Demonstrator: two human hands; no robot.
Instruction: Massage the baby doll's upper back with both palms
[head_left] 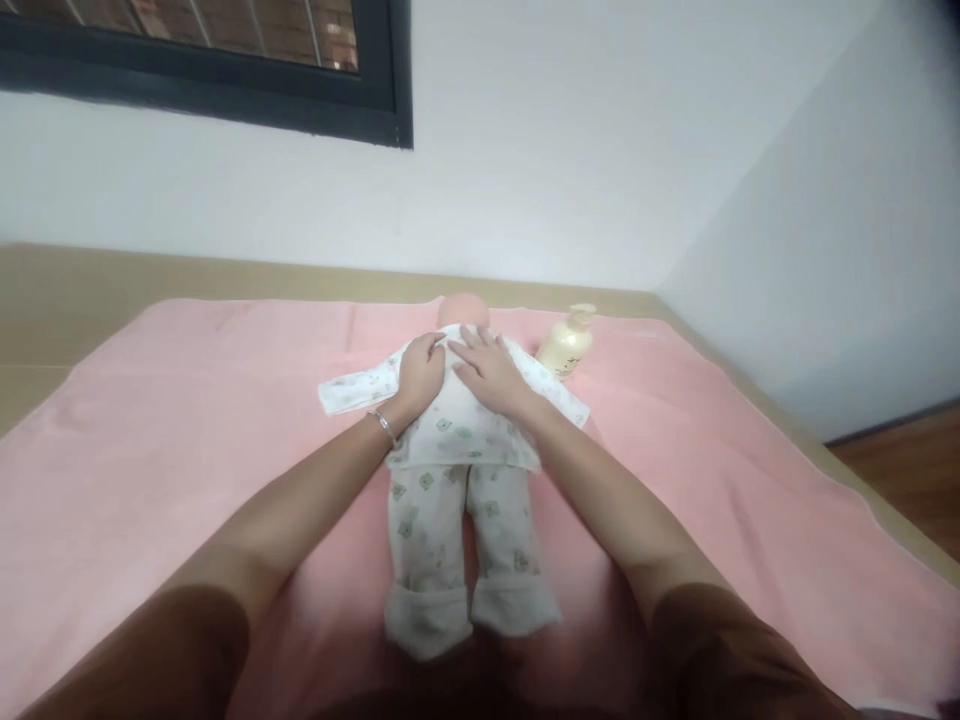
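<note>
A baby doll (463,311) lies stretched out, its smooth round head at the far end; which way its face points I cannot tell. It wears a white long-sleeved top (450,432) and matching trousers (427,530), both printed with small green and brown figures. My left hand (422,374) has its fingers curled on the top near the left shoulder, and a silver bracelet circles that wrist. Lying flat on the upper part of the top, my right hand (491,372) has its fingers spread. Both sleeves reach out sideways, and the trouser cuffs are turned up.
Beside the doll's right sleeve stands a cream pump bottle (568,345). A pink mat (187,430) covers most of the wooden surface (67,290). White walls (540,150) rise behind and to the right, with a dark-framed window (386,80) at upper left.
</note>
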